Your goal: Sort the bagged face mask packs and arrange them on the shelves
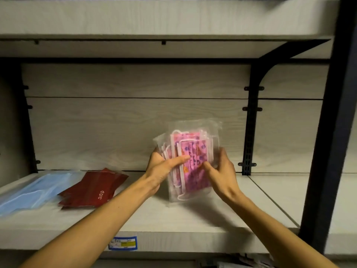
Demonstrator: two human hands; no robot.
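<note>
A small stack of clear bags with pink patterned face masks (190, 151) stands nearly upright above the middle of the pale wooden shelf (193, 217). My left hand (160, 171) grips its left edge, the thumb across the front. My right hand (222, 171) holds its right edge with the fingers curled. On the shelf at the left lie dark red mask packs (92, 190), and further left a bag of light blue masks (32, 190).
A black bracket (251, 122) and a thick black upright post (332, 132) stand to the right. Another shelf board (154, 18) runs overhead. A blue and yellow price label (123, 243) sits on the shelf's front edge. More bagged items show below the shelf at bottom right.
</note>
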